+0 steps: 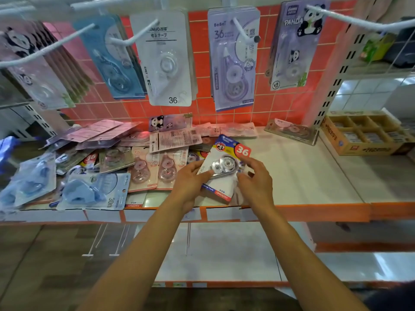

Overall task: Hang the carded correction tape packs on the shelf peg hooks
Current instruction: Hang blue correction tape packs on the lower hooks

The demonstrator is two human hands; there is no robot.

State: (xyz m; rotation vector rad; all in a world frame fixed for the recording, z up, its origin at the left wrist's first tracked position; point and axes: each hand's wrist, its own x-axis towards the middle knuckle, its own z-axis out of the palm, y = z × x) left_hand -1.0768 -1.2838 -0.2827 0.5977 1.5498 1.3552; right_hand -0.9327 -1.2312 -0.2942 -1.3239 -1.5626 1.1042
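Pretty clearly a stationery shop: carded correction tape packs hang on white peg hooks over an orange-edged retail shelf with more piled loose.

Bright, even light falls from above, and soft shadow lies under the shelf edge. Glare whitens the lower shelf. The wide lens bends the pegs and shelf lines near the edges. The left packs are blurred, while the centre pack is sharpest.

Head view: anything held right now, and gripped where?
One carded correction tape pack: left hand pinches its left edge, right hand its right edge.
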